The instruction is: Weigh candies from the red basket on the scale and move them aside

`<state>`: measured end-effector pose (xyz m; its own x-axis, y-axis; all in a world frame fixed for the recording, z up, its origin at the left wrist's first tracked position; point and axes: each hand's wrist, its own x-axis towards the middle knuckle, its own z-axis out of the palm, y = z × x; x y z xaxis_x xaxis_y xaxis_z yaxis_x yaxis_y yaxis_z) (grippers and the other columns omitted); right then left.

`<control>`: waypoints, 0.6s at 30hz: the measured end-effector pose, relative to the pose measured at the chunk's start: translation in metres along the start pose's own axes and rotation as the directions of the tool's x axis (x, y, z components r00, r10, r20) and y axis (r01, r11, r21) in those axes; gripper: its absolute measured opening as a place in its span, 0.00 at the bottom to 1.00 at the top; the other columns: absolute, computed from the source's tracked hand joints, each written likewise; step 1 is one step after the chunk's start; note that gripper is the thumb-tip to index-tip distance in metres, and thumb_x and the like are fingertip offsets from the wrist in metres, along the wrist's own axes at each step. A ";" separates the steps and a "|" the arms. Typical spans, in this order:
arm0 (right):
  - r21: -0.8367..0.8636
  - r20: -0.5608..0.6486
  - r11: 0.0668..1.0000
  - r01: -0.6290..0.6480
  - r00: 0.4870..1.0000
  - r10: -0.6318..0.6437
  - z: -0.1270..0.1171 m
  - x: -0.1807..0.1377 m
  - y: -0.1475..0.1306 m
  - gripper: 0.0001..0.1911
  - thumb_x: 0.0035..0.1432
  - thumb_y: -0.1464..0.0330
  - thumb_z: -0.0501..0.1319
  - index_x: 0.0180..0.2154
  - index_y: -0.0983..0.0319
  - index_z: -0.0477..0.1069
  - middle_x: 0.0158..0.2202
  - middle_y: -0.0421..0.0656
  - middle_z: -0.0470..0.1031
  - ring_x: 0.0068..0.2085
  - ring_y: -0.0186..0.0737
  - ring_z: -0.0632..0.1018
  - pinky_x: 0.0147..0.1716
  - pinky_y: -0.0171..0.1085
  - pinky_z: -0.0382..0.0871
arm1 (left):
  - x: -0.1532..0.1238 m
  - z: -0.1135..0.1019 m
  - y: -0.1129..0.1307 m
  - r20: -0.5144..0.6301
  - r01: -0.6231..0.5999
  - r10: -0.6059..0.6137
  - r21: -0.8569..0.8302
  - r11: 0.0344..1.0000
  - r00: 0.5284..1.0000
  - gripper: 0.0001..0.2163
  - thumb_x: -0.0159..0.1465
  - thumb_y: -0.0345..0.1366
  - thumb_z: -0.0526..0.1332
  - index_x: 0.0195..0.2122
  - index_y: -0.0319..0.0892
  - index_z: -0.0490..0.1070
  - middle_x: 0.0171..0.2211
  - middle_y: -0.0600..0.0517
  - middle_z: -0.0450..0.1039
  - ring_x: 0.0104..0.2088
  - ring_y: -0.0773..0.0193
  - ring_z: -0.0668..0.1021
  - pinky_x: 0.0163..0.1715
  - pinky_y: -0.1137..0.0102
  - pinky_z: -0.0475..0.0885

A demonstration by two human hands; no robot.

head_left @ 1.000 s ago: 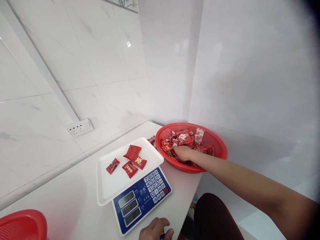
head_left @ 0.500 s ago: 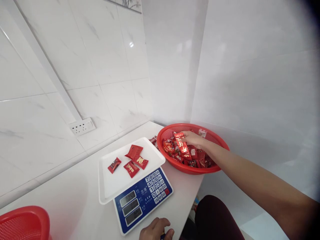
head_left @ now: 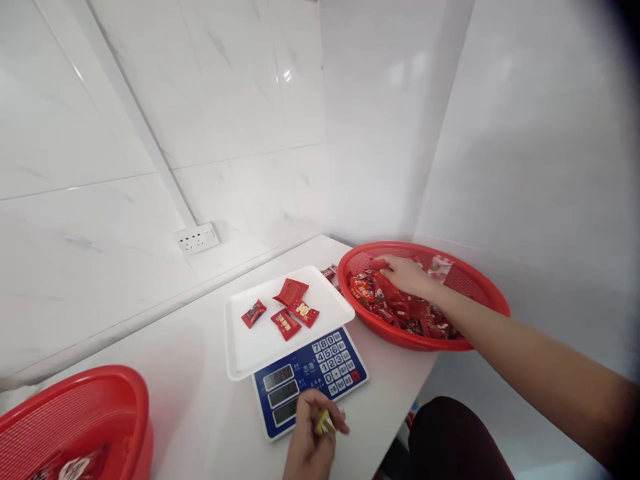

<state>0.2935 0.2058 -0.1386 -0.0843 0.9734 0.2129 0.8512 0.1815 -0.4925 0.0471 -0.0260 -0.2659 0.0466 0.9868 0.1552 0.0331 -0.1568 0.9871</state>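
My right hand (head_left: 404, 275) reaches into a red plastic basket (head_left: 493, 293) heaped with red-wrapped snack packets (head_left: 395, 300). Its fingers are closed on a small red packet (head_left: 379, 265) near the basket's far left side. Curled in front of the scale's display, my left hand (head_left: 313, 437) grips a small yellow wrapped piece (head_left: 324, 423), whose kind I cannot make out. A blue and white digital scale (head_left: 305, 370) carries a white tray (head_left: 245, 350). Several red packets, such as one with gold print (head_left: 303, 312), lie on that tray.
Another red basket (head_left: 143, 427) stands at the lower left, with some wrapped packets (head_left: 75, 467) inside. A few loose packets (head_left: 330, 272) lie between the tray and the right basket. The white table (head_left: 200, 373) meets tiled walls; a power socket (head_left: 197, 239) sits on one.
My left hand has risen to the scale's front edge, showing the yellow piece. My right hand stays in the basket; the large red packet it held is gone from its fingers. The view has shifted left.
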 end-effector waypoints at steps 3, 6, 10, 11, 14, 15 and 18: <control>-0.067 0.052 0.997 0.046 0.998 -0.043 0.006 -0.003 -0.002 0.19 0.57 0.74 0.51 0.50 0.62 0.67 0.50 0.47 0.73 0.50 0.43 0.73 0.50 0.38 0.63 | 0.010 -0.015 0.028 -0.213 0.085 -0.161 -0.327 0.941 0.964 0.12 0.56 0.35 0.60 0.39 0.45 0.59 0.36 0.50 0.75 0.39 0.62 0.78 0.44 0.64 0.69; -0.064 0.139 0.997 0.053 0.989 -0.044 0.015 -0.005 0.004 0.19 0.58 0.73 0.52 0.50 0.61 0.67 0.47 0.46 0.75 0.47 0.43 0.75 0.48 0.38 0.65 | 0.020 -0.036 0.059 -0.324 0.097 -0.295 -0.508 0.856 0.899 0.17 0.54 0.39 0.64 0.42 0.47 0.59 0.46 0.47 0.74 0.50 0.58 0.74 0.51 0.62 0.65; -0.113 0.208 0.991 0.073 0.977 -0.048 0.028 -0.005 0.015 0.19 0.58 0.70 0.53 0.51 0.64 0.67 0.50 0.50 0.73 0.50 0.47 0.74 0.48 0.39 0.64 | 0.037 -0.061 0.087 -0.418 0.011 -0.225 -0.456 0.890 0.880 0.14 0.56 0.42 0.63 0.40 0.47 0.61 0.50 0.47 0.72 0.53 0.58 0.71 0.53 0.61 0.63; -0.139 0.228 0.987 0.084 0.972 -0.051 0.030 -0.005 0.016 0.19 0.58 0.69 0.53 0.51 0.65 0.67 0.51 0.51 0.72 0.51 0.48 0.73 0.49 0.40 0.64 | 0.043 -0.066 0.091 -0.428 -0.006 -0.193 -0.421 0.907 0.883 0.13 0.57 0.42 0.62 0.40 0.46 0.61 0.50 0.47 0.72 0.53 0.58 0.71 0.53 0.61 0.63; -0.187 0.275 0.976 0.107 0.960 -0.052 0.033 -0.005 0.018 0.20 0.58 0.68 0.53 0.51 0.69 0.66 0.52 0.56 0.70 0.51 0.52 0.72 0.48 0.42 0.63 | 0.063 -0.076 0.095 -0.423 -0.018 -0.113 -0.293 0.956 0.899 0.12 0.59 0.44 0.59 0.40 0.46 0.60 0.49 0.46 0.72 0.52 0.57 0.72 0.51 0.59 0.64; -0.187 0.282 0.976 0.111 0.958 -0.055 0.033 -0.005 0.019 0.19 0.58 0.68 0.53 0.50 0.69 0.66 0.52 0.57 0.70 0.51 0.53 0.72 0.48 0.42 0.63 | 0.070 -0.079 0.095 -0.419 -0.011 -0.084 -0.220 0.975 0.904 0.11 0.61 0.45 0.57 0.40 0.46 0.60 0.48 0.45 0.73 0.52 0.56 0.72 0.51 0.58 0.64; -0.189 0.295 0.974 0.121 0.953 -0.062 0.033 -0.006 0.020 0.17 0.59 0.68 0.53 0.47 0.69 0.68 0.49 0.58 0.72 0.49 0.52 0.73 0.45 0.41 0.64 | 0.090 -0.088 0.089 -0.422 0.023 0.059 0.186 0.982 0.905 0.11 0.64 0.46 0.49 0.41 0.46 0.61 0.50 0.45 0.71 0.56 0.57 0.67 0.55 0.56 0.60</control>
<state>0.2943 0.2083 -0.1778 -0.2858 0.9582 -0.0159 0.9172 0.2686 -0.2944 -0.0332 0.0523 -0.1602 -0.3770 0.9008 0.2153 0.2195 -0.1389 0.9657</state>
